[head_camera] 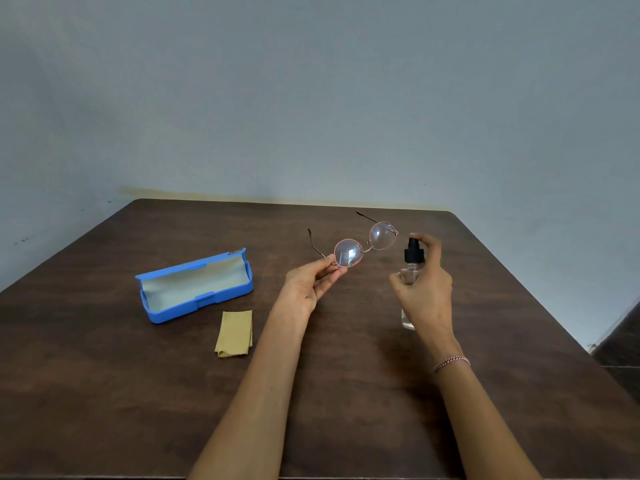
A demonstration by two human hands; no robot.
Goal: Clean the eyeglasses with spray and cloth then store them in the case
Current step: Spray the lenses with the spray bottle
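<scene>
My left hand [310, 284] pinches the round, thin-rimmed eyeglasses [365, 244] by the left lens rim and holds them above the table with both temples unfolded and pointing away. My right hand [424, 282] grips a small clear spray bottle [410, 271] with a black pump top, index finger resting on the pump. The nozzle sits just right of the right lens. A blue glasses case [195, 285] lies open on the table to the left, its pale lining showing. A folded tan cloth [234, 333] lies just in front of the case.
The dark brown wooden table [104, 393] fills the lower view, its far edge against a plain grey-blue wall [311, 98]. The table's right edge drops off toward a dark floor at the far right.
</scene>
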